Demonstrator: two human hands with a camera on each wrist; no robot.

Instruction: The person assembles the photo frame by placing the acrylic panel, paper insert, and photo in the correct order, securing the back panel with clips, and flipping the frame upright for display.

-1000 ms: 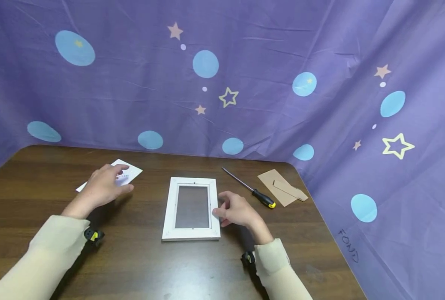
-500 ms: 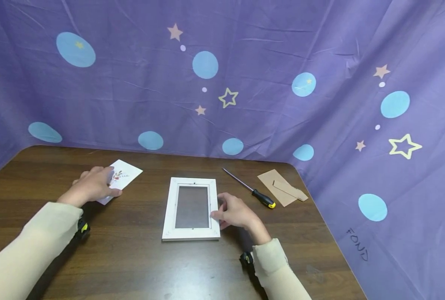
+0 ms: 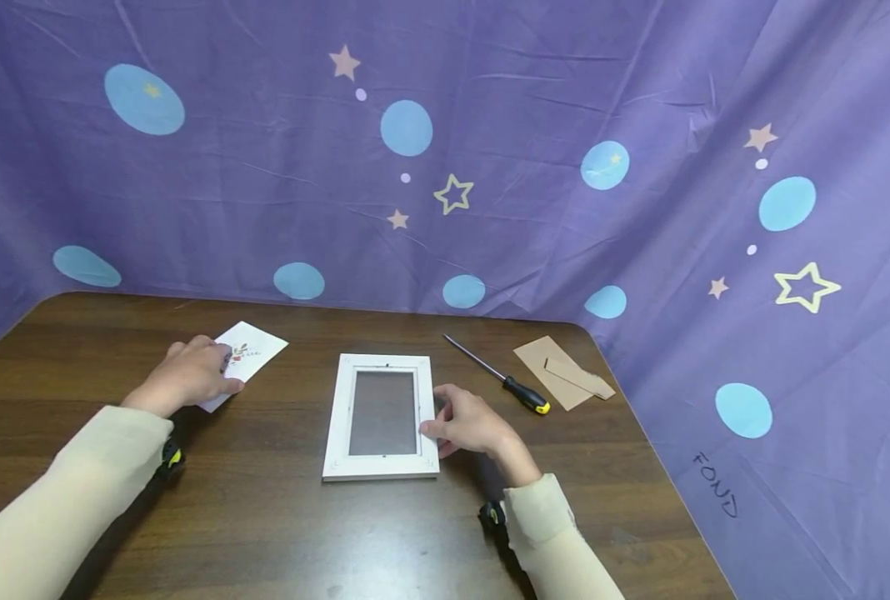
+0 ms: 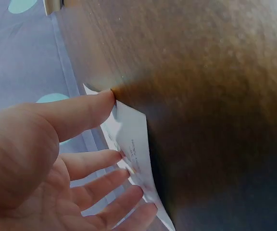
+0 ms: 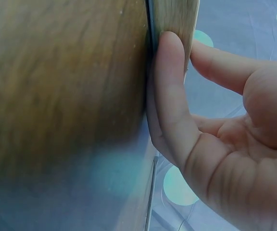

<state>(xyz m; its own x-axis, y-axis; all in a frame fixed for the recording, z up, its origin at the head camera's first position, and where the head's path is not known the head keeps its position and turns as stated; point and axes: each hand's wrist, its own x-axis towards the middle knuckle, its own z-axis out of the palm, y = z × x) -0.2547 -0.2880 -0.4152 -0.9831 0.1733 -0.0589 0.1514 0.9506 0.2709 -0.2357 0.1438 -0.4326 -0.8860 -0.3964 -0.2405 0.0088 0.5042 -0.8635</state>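
Note:
A white card [image 3: 263,343] with a small floral print and a line of text lies at the left of the table. My left hand [image 3: 182,377] is over its near left part, thumb at one edge and fingertips on the printed face. In the left wrist view the card [image 4: 134,127] bows up between thumb and fingers. At the middle lies a white picture frame [image 3: 342,412], a grey pane in its opening. My right hand [image 3: 477,423] pinches its right side, thumb on top and fingers along the outer edge.
Right of the frame lies a screwdriver [image 3: 523,393] with a black and yellow handle. Beyond it is a brown backing board [image 3: 546,379] with its stand flap. A purple curtain [image 3: 520,100] hangs along the back and right edges of the brown table [image 3: 280,517].
My left hand first drew back to the left over the card, then came down onto it and shifted it slightly right. The right hand and the frame have stayed put.

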